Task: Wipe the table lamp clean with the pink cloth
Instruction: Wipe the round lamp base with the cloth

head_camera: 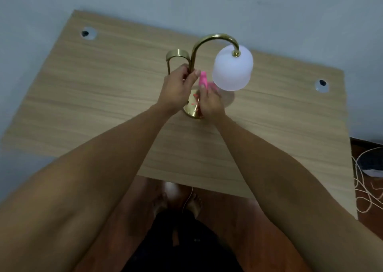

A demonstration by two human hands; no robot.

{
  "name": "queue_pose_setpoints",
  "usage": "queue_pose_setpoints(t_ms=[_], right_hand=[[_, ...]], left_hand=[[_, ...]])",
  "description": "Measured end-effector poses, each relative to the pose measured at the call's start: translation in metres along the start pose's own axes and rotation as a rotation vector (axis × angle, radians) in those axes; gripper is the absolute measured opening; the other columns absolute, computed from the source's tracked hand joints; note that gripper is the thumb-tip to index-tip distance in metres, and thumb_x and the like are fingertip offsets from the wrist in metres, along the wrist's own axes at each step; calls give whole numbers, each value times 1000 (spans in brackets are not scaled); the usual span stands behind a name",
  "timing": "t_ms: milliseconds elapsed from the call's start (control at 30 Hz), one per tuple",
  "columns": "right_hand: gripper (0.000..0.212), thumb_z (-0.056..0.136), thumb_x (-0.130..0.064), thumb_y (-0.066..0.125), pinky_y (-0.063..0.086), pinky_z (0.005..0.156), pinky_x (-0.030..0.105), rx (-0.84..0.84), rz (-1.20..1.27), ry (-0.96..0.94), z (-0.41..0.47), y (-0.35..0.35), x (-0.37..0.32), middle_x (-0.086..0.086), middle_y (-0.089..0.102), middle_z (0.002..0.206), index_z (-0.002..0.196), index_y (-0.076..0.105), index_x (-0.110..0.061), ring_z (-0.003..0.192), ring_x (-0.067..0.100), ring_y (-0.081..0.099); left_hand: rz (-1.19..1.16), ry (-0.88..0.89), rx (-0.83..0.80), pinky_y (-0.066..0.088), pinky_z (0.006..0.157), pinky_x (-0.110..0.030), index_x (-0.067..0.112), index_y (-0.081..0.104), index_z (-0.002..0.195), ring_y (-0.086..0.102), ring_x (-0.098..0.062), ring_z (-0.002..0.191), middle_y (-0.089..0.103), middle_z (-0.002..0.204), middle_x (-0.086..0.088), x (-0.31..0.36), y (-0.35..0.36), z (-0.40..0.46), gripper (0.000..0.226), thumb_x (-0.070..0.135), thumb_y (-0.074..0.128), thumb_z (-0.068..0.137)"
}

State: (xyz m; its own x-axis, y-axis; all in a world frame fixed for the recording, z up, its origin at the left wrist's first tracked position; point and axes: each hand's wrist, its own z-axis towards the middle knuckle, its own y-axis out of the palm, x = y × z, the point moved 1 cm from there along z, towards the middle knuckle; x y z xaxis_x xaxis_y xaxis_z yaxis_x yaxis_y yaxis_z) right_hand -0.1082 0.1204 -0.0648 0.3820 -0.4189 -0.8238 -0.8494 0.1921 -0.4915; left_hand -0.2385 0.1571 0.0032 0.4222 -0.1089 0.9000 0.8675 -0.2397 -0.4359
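Lamp (209, 49) sits on the wooden table (103, 105) right between our hands. Our left hand (178, 87) is curled around its gold stem, and just right of that our right hand (209, 101) is closed on the pink cloth (203, 80), under the white shade (233, 68).

A: Place type?
B: Home room, likely a desk corner. Light wood-grain desk (103, 105) under the hands has round cable grommet holes (88, 33), plain pale blue-grey wall (207, 0) beyond.
A: More?
B: Reddish-brown floor (366, 215) right of the hands, loose white cord (360, 180), bare feet (195, 204).
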Motion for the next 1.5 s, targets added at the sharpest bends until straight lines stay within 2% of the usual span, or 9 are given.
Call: queue_pose_setpoints(t_ms=[133,200,333,467,700,867,1033,1267,1500], right_hand=[[48,108,-27,32,33,120,51,-234,-643,-368,12,13,22,15,46,155,153,42,-14,144,32,41],[52,108,-27,32,25,124,55,-258,-860,-510,7,9,38,15,34,164,157,35,-10,152,36,29],[50,108,-26,40,17,130,46,-213,-761,-571,-4,-13,55,11,41,162,156,41,-11,153,29,33],[50,110,-24,29,18,128,45,-223,-877,-594,12,-13,43,13,37,164,157,36,-8,154,30,28],[48,110,-25,38,18,129,48,-378,-827,-643,0,-27,53,7,37,164,157,39,-14,154,26,29],[46,110,-19,35,16,129,46,-298,-864,-643,10,-15,39,17,42,160,152,43,-3,152,32,33],[47,110,-29,35,18,128,53,-387,-824,-625,-9,-17,51,7,37,164,156,40,-19,154,27,30],[44,109,-30,33,26,123,57,-323,-855,-555,-5,1,36,8,45,157,150,45,-16,146,31,40],[45,109,-26,39,14,129,49,-349,-785,-557,-5,-18,46,11,41,161,153,45,-15,152,31,32]], left_hand=[[168,73,-128,55,79,-32,14,68,102,71,-17,87,75,93,-4,-1,-9,11,31,40,51,102],[257,113,-183,55,82,-34,10,67,107,71,-19,91,75,97,-5,1,-14,16,33,37,48,104],[324,141,-219,48,80,-26,8,67,109,70,-21,94,75,101,-6,5,-19,20,31,32,48,105],[349,164,-250,41,76,-21,4,68,108,69,-22,96,75,101,-9,7,-20,22,31,28,48,106],[396,193,-322,46,82,-23,5,69,106,69,-19,96,75,103,-7,7,-28,29,33,29,46,106],[402,188,-340,48,85,-26,6,68,109,68,-18,98,75,104,-6,7,-28,29,33,30,45,107],[406,201,-384,50,88,-28,8,65,111,69,-20,99,75,105,-7,10,-32,31,30,29,44,107],[465,219,-424,51,90,-31,7,64,114,69,-20,101,74,107,-7,9,-33,36,33,31,42,107],[462,241,-432,46,83,-25,9,63,113,68,-17,98,74,105,-6,4,-33,38,32,31,41,107]])
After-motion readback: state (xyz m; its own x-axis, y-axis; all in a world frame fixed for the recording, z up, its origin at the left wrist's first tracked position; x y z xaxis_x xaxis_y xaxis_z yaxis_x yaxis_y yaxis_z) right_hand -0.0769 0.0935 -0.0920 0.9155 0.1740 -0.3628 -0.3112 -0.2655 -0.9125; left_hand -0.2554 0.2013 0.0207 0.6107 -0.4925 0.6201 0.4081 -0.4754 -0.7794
